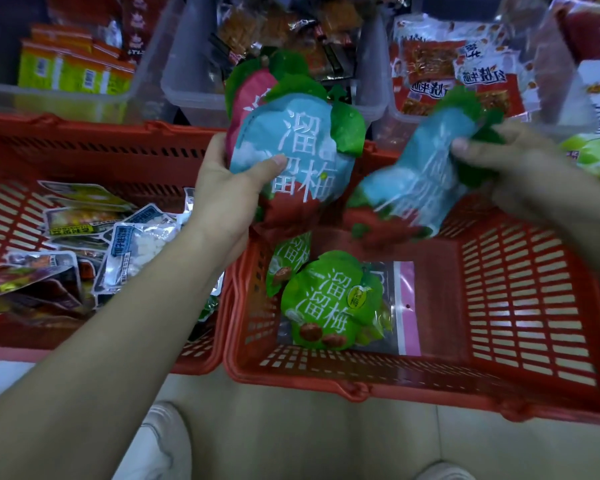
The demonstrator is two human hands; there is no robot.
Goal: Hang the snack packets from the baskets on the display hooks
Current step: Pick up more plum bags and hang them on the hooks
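My left hand (229, 188) gripping packet stack (291, 157), right hand (510, 168) pinching blue packet (416, 178) — green packets (326, 299) lying in basket (430, 386); hooks unseen.

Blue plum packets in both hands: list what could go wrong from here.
The left hand grips a fanned stack of blue and pink snack packets by one edge; a rear one may slip out.
The right hand pinches a single blue snack packet by its green top, which could crumple, or drop into the red slatted plastic basket.
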